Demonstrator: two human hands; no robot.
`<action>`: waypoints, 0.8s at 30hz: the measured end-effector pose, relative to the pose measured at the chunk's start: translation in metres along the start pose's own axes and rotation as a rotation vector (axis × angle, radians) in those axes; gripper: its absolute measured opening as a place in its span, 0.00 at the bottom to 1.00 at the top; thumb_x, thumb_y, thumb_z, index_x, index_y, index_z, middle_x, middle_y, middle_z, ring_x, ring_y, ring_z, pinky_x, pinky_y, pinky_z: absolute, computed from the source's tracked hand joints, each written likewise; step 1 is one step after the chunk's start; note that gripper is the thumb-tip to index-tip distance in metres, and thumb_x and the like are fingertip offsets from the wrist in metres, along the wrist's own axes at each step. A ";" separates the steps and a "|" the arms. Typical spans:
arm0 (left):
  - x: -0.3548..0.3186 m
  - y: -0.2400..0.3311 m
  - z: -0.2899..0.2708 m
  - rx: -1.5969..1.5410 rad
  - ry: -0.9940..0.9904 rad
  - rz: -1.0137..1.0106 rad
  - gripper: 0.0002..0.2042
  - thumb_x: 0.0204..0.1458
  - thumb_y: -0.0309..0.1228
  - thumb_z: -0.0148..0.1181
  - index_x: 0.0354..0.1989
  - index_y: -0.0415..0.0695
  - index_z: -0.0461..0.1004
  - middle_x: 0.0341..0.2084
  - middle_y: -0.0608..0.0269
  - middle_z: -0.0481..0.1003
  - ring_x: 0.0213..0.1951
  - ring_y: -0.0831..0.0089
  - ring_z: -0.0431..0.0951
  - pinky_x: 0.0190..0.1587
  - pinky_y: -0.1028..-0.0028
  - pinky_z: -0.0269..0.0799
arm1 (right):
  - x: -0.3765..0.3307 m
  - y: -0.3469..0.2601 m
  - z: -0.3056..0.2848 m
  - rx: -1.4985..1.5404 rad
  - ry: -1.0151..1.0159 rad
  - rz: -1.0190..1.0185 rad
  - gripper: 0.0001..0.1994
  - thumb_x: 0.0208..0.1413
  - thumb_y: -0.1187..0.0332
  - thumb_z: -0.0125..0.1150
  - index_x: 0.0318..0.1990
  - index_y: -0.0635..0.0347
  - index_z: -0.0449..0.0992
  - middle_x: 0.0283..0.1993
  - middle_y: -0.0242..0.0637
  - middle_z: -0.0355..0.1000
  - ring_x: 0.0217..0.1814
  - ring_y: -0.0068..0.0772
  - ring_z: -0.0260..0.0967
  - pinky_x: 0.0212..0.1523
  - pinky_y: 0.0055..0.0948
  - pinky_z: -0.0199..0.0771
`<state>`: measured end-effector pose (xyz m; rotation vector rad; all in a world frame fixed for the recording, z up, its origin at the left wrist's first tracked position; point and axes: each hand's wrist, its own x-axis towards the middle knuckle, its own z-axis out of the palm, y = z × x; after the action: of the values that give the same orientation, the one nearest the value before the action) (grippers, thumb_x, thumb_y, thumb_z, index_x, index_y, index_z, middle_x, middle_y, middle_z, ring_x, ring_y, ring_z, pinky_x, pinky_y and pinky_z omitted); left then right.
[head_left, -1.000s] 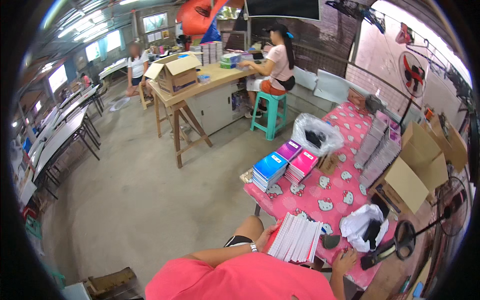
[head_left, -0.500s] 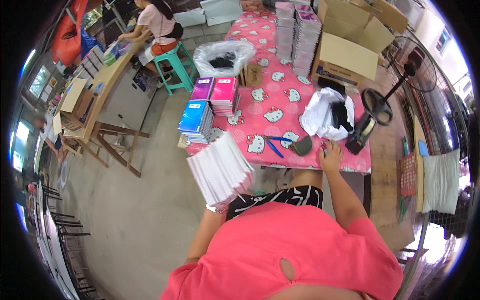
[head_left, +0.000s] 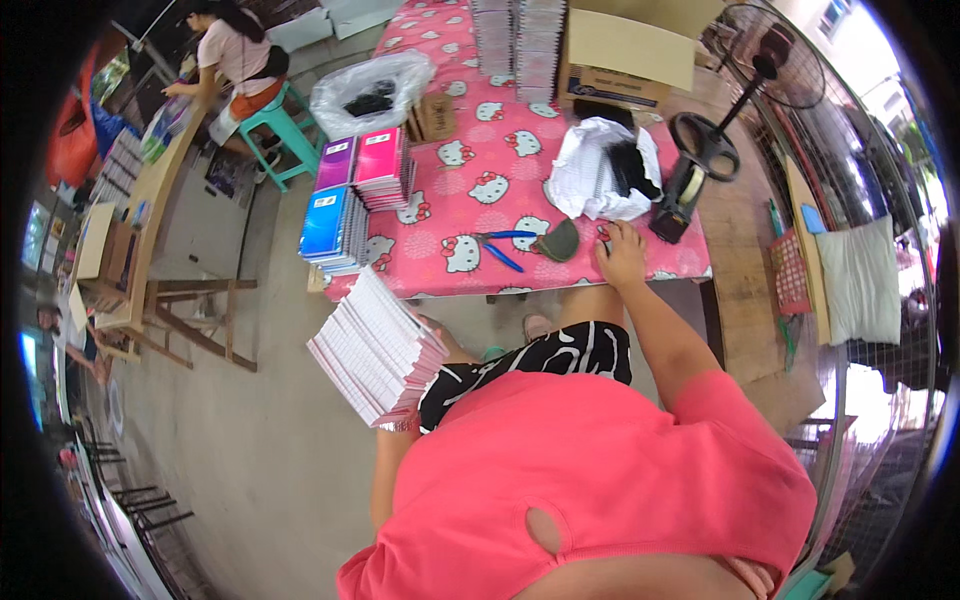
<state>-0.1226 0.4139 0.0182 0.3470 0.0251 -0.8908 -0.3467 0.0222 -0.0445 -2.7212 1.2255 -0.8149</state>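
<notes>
The left hand point(head_left: 432, 340) holds a big stack of notebooks point(head_left: 375, 345) from below, fingers wrapped under it. The right hand point(head_left: 622, 255) rests flat on the pink table point(head_left: 520, 190), fingers spread, just beside the pliers point(head_left: 500, 245).

Grey concrete floor point(head_left: 240, 450), wooden workbench point(head_left: 150, 210)

The left hand point(head_left: 440, 345) is almost wholly hidden behind the stack of notebooks point(head_left: 375, 345) it carries, so its grip cannot be read. The white bag point(head_left: 600, 175), at twelve o'clock from the right hand point(head_left: 622, 255), covers most of its dark contents (too small to identify). The cardboard box point(head_left: 630, 45) is cut off by the top edge.
</notes>
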 end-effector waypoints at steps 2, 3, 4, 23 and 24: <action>0.002 -0.001 0.001 0.000 -0.008 -0.010 0.29 0.53 0.47 0.55 0.61 0.43 0.65 0.57 0.54 0.70 0.55 0.59 0.72 0.61 0.58 0.64 | 0.000 0.002 0.000 0.002 -0.007 0.009 0.19 0.50 0.59 0.59 0.49 0.56 0.72 0.55 0.40 0.65 0.59 0.45 0.60 0.60 0.47 0.55; 0.004 -0.002 0.001 0.001 -0.013 -0.018 0.29 0.53 0.47 0.55 0.61 0.43 0.65 0.57 0.54 0.70 0.55 0.59 0.72 0.61 0.58 0.64 | 0.000 0.004 -0.001 0.004 -0.005 0.006 0.19 0.50 0.59 0.59 0.48 0.55 0.72 0.55 0.41 0.65 0.59 0.44 0.61 0.60 0.48 0.55; 0.006 -0.004 0.001 -0.004 -0.012 -0.021 0.29 0.53 0.47 0.55 0.61 0.43 0.65 0.57 0.54 0.70 0.55 0.59 0.72 0.61 0.58 0.64 | 0.000 0.006 0.000 0.010 -0.005 -0.006 0.18 0.49 0.59 0.59 0.48 0.54 0.72 0.55 0.41 0.66 0.59 0.44 0.61 0.60 0.49 0.55; -0.001 -0.028 0.028 -0.266 -0.174 -0.050 0.29 0.54 0.47 0.54 0.60 0.42 0.65 0.57 0.54 0.69 0.56 0.58 0.71 0.62 0.56 0.62 | -0.007 0.022 0.016 -0.036 -0.057 -0.052 0.22 0.51 0.60 0.57 0.53 0.58 0.69 0.59 0.48 0.63 0.62 0.53 0.58 0.62 0.53 0.53; 0.000 -0.030 0.020 -0.279 -0.163 -0.039 0.29 0.54 0.47 0.55 0.60 0.42 0.65 0.57 0.54 0.69 0.56 0.58 0.71 0.62 0.56 0.63 | -0.006 0.019 0.016 -0.039 -0.055 -0.048 0.22 0.51 0.60 0.56 0.53 0.58 0.69 0.59 0.48 0.63 0.62 0.53 0.57 0.62 0.53 0.53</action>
<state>-0.1478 0.3910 0.0285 0.0132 0.0057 -0.9378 -0.3551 0.0108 -0.0661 -2.7940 1.1830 -0.7228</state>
